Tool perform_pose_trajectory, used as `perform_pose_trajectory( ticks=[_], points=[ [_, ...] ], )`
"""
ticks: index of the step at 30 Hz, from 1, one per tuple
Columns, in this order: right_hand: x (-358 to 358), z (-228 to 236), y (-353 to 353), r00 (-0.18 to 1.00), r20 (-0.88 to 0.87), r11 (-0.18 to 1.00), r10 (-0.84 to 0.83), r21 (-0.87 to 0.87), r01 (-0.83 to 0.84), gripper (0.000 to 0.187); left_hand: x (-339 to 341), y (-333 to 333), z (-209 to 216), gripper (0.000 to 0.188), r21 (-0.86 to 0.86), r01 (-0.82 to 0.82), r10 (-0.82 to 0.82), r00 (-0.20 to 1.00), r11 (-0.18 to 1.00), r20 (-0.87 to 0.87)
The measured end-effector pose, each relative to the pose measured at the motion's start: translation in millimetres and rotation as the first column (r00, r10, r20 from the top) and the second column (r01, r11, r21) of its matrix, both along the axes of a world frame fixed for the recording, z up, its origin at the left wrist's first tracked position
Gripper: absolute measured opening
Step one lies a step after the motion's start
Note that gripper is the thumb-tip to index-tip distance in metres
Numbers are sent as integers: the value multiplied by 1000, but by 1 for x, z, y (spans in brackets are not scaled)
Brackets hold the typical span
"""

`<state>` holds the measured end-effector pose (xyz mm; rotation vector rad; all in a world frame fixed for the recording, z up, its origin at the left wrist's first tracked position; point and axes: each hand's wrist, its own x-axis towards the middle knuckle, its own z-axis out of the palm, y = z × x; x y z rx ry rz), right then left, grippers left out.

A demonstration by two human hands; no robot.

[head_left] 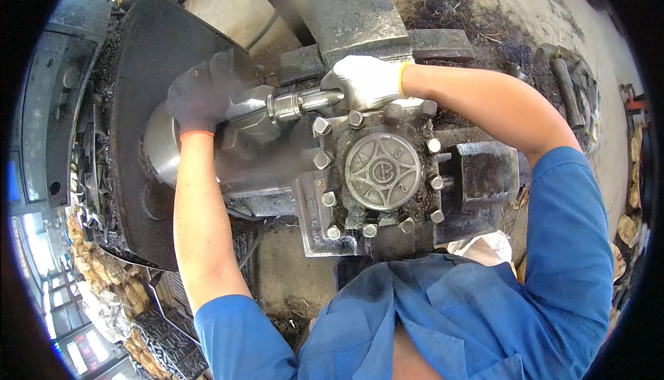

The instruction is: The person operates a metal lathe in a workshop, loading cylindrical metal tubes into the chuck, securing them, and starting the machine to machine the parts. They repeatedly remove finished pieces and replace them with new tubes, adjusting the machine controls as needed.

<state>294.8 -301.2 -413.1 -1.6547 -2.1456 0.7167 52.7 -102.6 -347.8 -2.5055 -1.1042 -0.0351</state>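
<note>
While the steel shaft [285, 106] lies at upper centre of frame, pointed end beside the right hand [366, 81], work is judged partway, likely setting-up. White-gloved fingers curl near the tip; firm grip: cannot tell. Left hand [200, 96], dark-gloved, blurred, at the metal drum [162, 148], upper left; closure: cannot tell. Done: bolts [370, 230] stand in the block [354, 219], centre. Remaining, as judged: securing the shaft; its fixing is unclear.
</note>
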Motion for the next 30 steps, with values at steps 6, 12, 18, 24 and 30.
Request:
perform_pose_trajectory(
  ticks=[6,12,18,24,30],
  points=[
    [0,-5,-4,1000,-17,998,-15,57,16,28,10,-18,18,43,-70,-104,108,993,992,50],
    [-1,1,-8,997,-47,998,-65,15,66,29,-7,4,-10,37,74,121,-125,991,990,43],
    [3,12,-7,996,-85,998,9,-56,-14,30,8,-22,21,44,-36,88,-87,996,996,23],
    [3,5,-10,989,-147,999,-30,-22,27,30,6,-25,20,53,-38,111,-107,990,993,96],
    [-1,6,-9,993,-117,1000,-31,-4,30,33,-2,-6,-1,30,107,125,-125,992,986,-9]
  ],
)
